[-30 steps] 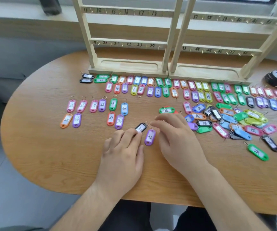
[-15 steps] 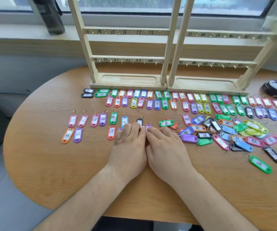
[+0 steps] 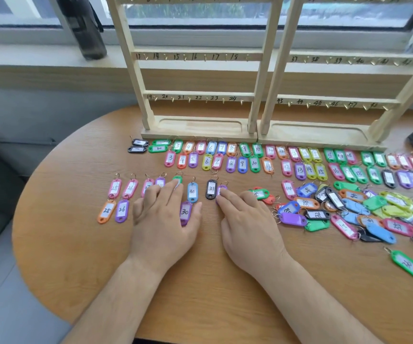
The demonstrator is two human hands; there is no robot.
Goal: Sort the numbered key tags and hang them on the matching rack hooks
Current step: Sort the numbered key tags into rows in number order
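Purple tag [image 3: 222, 188] touched by R grip [image 3: 249, 220], fingers straight; L grip [image 3: 162, 219] spread flat on table [image 3: 76, 244]

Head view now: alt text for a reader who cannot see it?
Two hands rest flat on a wooden table among numbered key tags: the left hand covers part of the 25–30 rows, the right hand touches a purple tag beside black tag 31. An unsorted pile lies rightward; the rack hooks in view are bare.

Colored numbered key tags [image 3: 254, 163] flat in ordered rows before upright wooden hook racks [image 3: 199, 95]; unsorted heap [image 3: 364, 207] at right.
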